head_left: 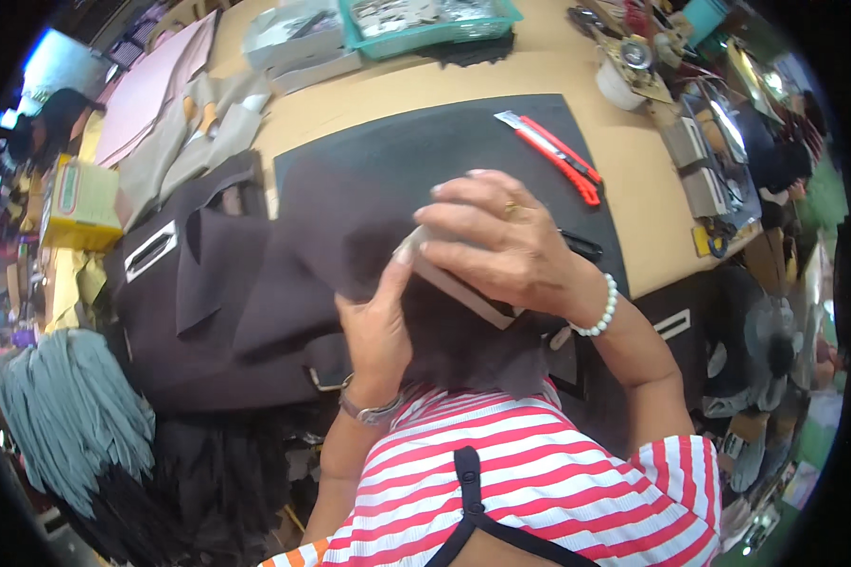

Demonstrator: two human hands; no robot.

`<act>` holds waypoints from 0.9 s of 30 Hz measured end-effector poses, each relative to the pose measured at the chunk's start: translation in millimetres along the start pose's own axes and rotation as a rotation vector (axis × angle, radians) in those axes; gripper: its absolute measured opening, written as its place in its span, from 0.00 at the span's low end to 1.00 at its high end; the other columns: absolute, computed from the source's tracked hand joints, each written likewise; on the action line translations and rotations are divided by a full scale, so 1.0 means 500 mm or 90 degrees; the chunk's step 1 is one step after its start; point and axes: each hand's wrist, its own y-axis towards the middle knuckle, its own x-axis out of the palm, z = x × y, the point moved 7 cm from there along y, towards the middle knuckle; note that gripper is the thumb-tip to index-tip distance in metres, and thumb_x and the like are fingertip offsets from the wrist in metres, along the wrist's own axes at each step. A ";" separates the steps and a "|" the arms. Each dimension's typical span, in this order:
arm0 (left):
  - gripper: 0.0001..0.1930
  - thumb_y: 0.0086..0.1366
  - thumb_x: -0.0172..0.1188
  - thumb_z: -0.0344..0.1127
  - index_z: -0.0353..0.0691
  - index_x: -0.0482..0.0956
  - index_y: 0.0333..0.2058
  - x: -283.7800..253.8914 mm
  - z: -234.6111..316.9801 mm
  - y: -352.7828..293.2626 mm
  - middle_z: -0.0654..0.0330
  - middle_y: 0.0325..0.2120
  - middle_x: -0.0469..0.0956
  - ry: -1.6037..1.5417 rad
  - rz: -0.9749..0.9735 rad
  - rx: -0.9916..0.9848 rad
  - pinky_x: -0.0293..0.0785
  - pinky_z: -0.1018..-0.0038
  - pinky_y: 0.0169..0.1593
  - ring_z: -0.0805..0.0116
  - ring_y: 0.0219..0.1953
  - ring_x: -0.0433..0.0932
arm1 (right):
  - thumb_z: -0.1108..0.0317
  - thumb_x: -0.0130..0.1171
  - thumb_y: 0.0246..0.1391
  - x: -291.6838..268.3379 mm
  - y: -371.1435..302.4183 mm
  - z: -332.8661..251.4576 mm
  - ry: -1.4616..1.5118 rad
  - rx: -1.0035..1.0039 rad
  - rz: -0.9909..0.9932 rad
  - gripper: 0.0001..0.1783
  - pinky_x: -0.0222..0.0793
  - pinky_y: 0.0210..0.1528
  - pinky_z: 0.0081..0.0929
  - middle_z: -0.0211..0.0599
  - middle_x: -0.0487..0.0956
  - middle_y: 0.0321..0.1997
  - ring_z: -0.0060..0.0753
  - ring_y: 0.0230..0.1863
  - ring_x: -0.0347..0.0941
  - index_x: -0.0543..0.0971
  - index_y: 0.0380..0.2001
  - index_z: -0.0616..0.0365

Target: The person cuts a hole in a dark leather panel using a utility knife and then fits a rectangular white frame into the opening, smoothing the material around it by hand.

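Beige strip (pixel 465 292) pinched in L hand (pixel 378 333), R hand (pixel 506 248) touching.

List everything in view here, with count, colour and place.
dark material: count unclear, brown-black, under the hands and left
pale strip: one, beige-grey, at the fingertips
cutting mat: one, dark green-grey, centre
cutter: one, red, on the mat's right side
table: one, tan, beneath the mat
tray: one, teal, far edge
pink sheets: stacked, count unclear, far left
yellow box: one, left
strips: many, grey-blue, lower left
rim clutter: mixed, too blurred to count
striped shirt: one, red and white, bottom
watch: one, left wrist
bracelet: one, pale beads, right wrist
left hand: one, bare, centre
right hand: one, bare, right of it
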 end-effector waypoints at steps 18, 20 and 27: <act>0.18 0.61 0.57 0.23 0.33 0.70 0.51 -0.024 0.007 0.005 0.58 0.46 0.74 -0.076 0.025 -0.058 0.69 0.74 0.53 0.69 0.48 0.73 | 0.71 0.59 0.48 0.029 0.037 0.056 0.238 0.363 0.227 0.04 0.67 0.35 0.37 0.40 0.75 0.26 0.45 0.31 0.73 0.75 0.28 0.58; 0.16 0.62 0.57 0.23 0.33 0.71 0.50 -0.048 0.004 0.017 0.57 0.46 0.75 -0.064 0.077 -0.029 0.69 0.74 0.53 0.69 0.48 0.74 | 0.73 0.57 0.50 0.018 0.025 0.036 0.301 0.415 0.208 0.06 0.69 0.35 0.37 0.42 0.76 0.28 0.46 0.33 0.74 0.75 0.33 0.60; 0.15 0.63 0.58 0.26 0.37 0.71 0.49 -0.039 -0.001 0.018 0.61 0.44 0.75 -0.139 0.074 0.005 0.69 0.74 0.52 0.71 0.46 0.74 | 0.76 0.54 0.52 0.070 -0.075 -0.013 0.283 0.529 0.032 0.17 0.71 0.38 0.37 0.47 0.78 0.33 0.48 0.36 0.76 0.72 0.47 0.62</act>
